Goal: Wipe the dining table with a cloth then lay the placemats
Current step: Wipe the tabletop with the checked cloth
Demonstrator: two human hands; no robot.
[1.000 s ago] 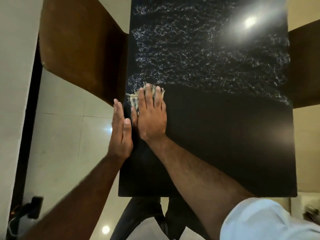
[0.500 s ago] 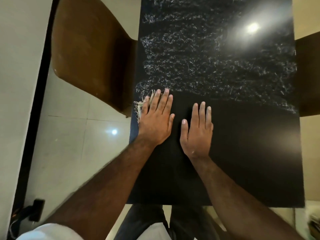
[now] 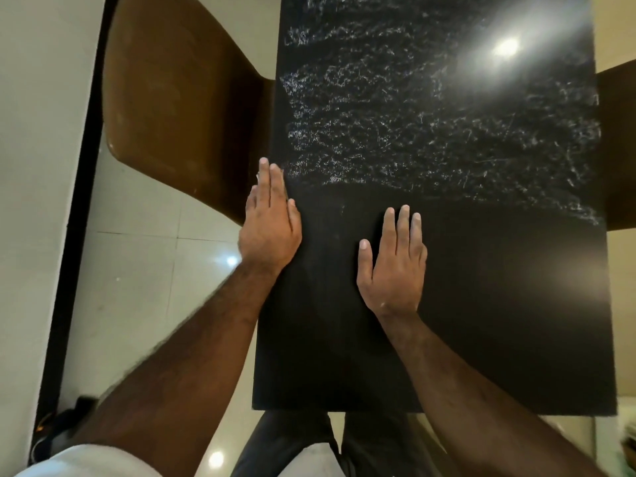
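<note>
The black dining table (image 3: pixel 481 304) runs away from me; its far half shows pale streaky marks (image 3: pixel 430 132), while the near half looks plain dark. My left hand (image 3: pixel 270 222) lies flat at the table's left edge, fingers together, pressing down on the cloth (image 3: pixel 257 176). Only a pale sliver of the cloth shows by the fingers. My right hand (image 3: pixel 392 263) rests flat on the tabletop to the right, fingers slightly apart, holding nothing. No placemats are in view.
A brown chair (image 3: pixel 179 108) stands against the table's left side, just beyond my left hand. Part of another chair (image 3: pixel 619 149) shows at the right edge. Pale floor tiles (image 3: pixel 137 270) lie to the left, with a dark object (image 3: pixel 69 418) at the bottom left.
The cloth passed from under my right hand to under my left. My left hand has since slid it to the table's left edge. My right hand shifted right and stays flat.
</note>
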